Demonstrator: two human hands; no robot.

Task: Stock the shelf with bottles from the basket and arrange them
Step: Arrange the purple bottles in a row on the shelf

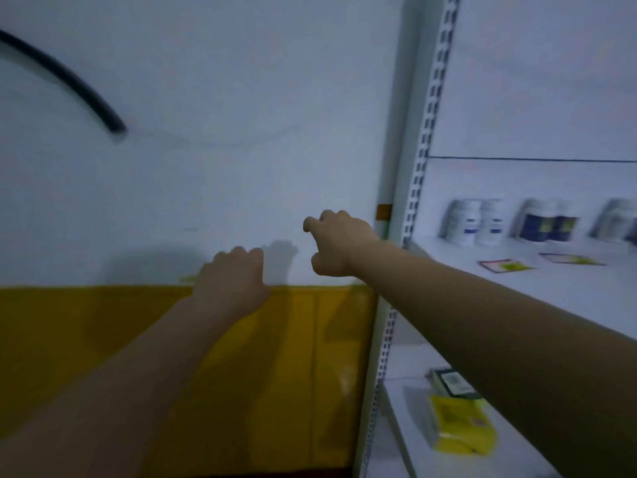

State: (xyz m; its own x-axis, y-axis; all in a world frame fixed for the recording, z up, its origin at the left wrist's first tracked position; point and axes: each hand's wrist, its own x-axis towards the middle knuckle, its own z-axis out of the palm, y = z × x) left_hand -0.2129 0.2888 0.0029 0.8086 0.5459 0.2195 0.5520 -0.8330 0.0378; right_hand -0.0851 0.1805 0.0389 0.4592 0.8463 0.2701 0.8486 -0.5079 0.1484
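Observation:
Both my arms reach forward toward a white and yellow wall, left of the shelf unit. My left hand (234,274) hangs with loosely curled fingers and holds nothing. My right hand (336,241) is higher, near the shelf's upright post (413,201), fingers loosely bent and empty. On the middle shelf (568,288) stand white bottles (474,220) and dark blue-labelled bottles (548,220) at the back, blurred. No basket is in view.
Small label cards (505,265) lie on the middle shelf. A yellow box (458,426) and a dark box (450,381) sit on the lower shelf under my right forearm. A black cable (69,81) curves across the wall at upper left.

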